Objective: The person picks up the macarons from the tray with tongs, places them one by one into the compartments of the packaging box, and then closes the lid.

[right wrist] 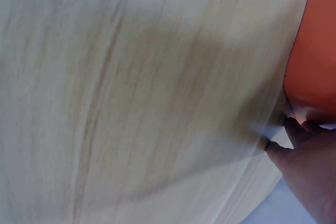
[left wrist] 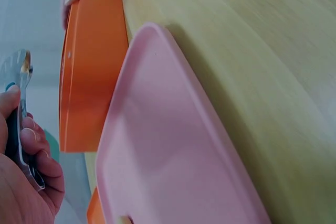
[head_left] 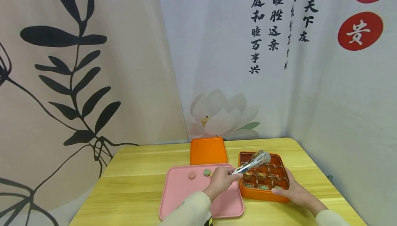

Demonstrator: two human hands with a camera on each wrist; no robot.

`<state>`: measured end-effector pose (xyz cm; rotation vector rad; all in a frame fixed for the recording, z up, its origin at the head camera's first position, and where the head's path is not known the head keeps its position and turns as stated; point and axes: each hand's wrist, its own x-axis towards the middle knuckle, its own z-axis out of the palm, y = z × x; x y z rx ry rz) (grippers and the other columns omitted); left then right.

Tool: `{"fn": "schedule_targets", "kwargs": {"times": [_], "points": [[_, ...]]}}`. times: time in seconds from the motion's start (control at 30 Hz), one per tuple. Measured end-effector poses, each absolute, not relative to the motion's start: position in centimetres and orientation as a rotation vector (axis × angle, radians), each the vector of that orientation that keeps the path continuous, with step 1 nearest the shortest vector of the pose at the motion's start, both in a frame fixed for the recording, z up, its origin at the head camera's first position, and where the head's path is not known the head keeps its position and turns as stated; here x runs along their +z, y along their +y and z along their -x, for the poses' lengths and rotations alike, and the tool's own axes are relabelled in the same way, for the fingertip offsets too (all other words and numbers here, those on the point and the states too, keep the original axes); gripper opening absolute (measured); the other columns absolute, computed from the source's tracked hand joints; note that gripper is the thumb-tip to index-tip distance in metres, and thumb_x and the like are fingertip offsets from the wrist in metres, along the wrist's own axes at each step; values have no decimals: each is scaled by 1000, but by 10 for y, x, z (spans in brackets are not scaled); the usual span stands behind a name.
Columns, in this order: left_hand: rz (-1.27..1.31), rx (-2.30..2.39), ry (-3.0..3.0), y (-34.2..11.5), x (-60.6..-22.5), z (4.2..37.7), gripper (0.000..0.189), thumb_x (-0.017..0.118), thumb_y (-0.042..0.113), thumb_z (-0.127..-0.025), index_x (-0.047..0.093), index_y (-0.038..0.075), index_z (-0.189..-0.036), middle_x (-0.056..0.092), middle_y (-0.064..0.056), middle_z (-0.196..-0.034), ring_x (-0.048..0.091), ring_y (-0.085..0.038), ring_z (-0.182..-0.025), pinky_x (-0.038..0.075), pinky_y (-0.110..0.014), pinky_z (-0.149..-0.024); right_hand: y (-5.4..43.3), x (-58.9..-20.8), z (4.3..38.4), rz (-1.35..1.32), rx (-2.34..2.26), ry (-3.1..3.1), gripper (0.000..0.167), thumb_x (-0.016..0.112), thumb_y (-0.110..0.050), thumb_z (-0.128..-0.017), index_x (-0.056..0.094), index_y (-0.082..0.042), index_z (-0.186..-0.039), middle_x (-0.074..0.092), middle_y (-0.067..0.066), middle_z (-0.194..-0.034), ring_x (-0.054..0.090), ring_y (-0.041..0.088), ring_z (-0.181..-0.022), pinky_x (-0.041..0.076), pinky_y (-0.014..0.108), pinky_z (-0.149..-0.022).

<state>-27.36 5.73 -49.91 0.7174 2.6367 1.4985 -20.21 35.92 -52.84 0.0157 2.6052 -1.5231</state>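
My left hand (head_left: 222, 181) grips metal food tongs (head_left: 255, 161), their wide ends raised above the compartment box. In the left wrist view a small brownish spot shows at the tongs' (left wrist: 21, 85) tip; whether it is a held piece I cannot tell. The orange box (head_left: 263, 195) has a dark brown divided insert, with small greenish pieces in its near row. My right hand (head_left: 296, 193) holds the box at its near right corner, thumb on the rim and fingers along the side. On the pink tray (head_left: 183, 198) lie a pink round piece (head_left: 192, 175) and a green one (head_left: 206, 172).
Behind the tray an orange lid-like square (head_left: 208, 151) lies flat on the wooden table (head_left: 133, 184). The tray's right edge sits close against the box. A printed cloth (head_left: 142, 64) hangs behind the table, and another stretch closes off the right side.
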Motion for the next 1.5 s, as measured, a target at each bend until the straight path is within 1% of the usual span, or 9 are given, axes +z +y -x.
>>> {"fn": "schedule_targets", "kwargs": {"times": [0.1, 0.27, 0.53, 0.7, 0.9, 1.07, 1.3, 1.4, 1.5], "points": [[-733, 1476, 2658, 69, -500, 275, 16, 79, 36, -84, 78, 20, -82, 51, 13, -66, 41, -3, -57, 33, -22, -50, 360, -528, 203, 3, -1518, 2607, 111, 73, -28, -91, -15, 5, -151, 16, 44, -149, 30, 58, -133, 29, 65, -105], [-671, 1486, 2610, 87, -502, 273, 13, 79, 37, -84, 77, 24, -81, 48, 10, -56, 36, -6, -48, 27, -23, -45, 361, -529, 204, 12, -1505, 2613, 112, 73, -30, -91, -15, 5, -151, 15, 44, -149, 29, 57, -134, 28, 65, -106], [-595, 1436, 2611, 104, -502, 267, 13, 79, 35, -84, 76, 23, -79, 53, 9, -56, 40, -7, -48, 29, -23, -45, 362, -530, 204, 4, -1505, 2598, 114, 73, -31, -91, -17, 4, -151, 8, 42, -152, 19, 58, -138, 21, 67, -108], [-611, 1396, 2626, 106, -503, 266, 15, 78, 36, -85, 77, 22, -82, 65, 7, -63, 42, -7, -49, 31, -24, -46, 361, -529, 204, 4, -1483, 2609, 115, 73, -31, -90, -18, 6, -150, 3, 42, -153, 15, 59, -138, 18, 68, -108], [-608, 1384, 2630, 106, -504, 267, 14, 79, 36, -85, 77, 21, -83, 68, 7, -66, 45, -5, -52, 34, -23, -49, 361, -528, 205, 10, -1510, 2594, 115, 73, -30, -90, -18, 5, -151, 6, 42, -153, 20, 58, -137, 24, 65, -108], [-606, 1377, 2642, 106, -504, 267, 15, 79, 36, -84, 77, 22, -84, 68, 9, -65, 45, -5, -53, 34, -24, -49, 361, -529, 205, 16, -1508, 2603, 114, 73, -30, -90, -16, 5, -151, 7, 42, -152, 21, 58, -137, 24, 66, -108], [-604, 1414, 2639, 99, -503, 269, 15, 80, 38, -82, 78, 23, -86, 58, 10, -60, 44, -7, -51, 33, -24, -47, 360, -526, 203, 21, -1507, 2607, 113, 72, -29, -91, -17, 5, -151, 8, 43, -152, 24, 58, -136, 27, 65, -106], [-615, 1432, 2634, 92, -502, 271, 14, 80, 38, -83, 77, 24, -85, 55, 9, -58, 42, -7, -49, 32, -24, -45, 361, -526, 204, 4, -1487, 2619, 113, 73, -31, -90, -16, 5, -151, 10, 44, -150, 26, 58, -135, 29, 65, -105], [-639, 1449, 2635, 84, -500, 275, 16, 80, 38, -83, 79, 23, -89, 57, 11, -61, 42, -6, -50, 32, -23, -45, 362, -528, 204, -6, -1492, 2619, 113, 73, -30, -90, -15, 4, -151, 12, 45, -149, 29, 58, -133, 30, 65, -105]]}}
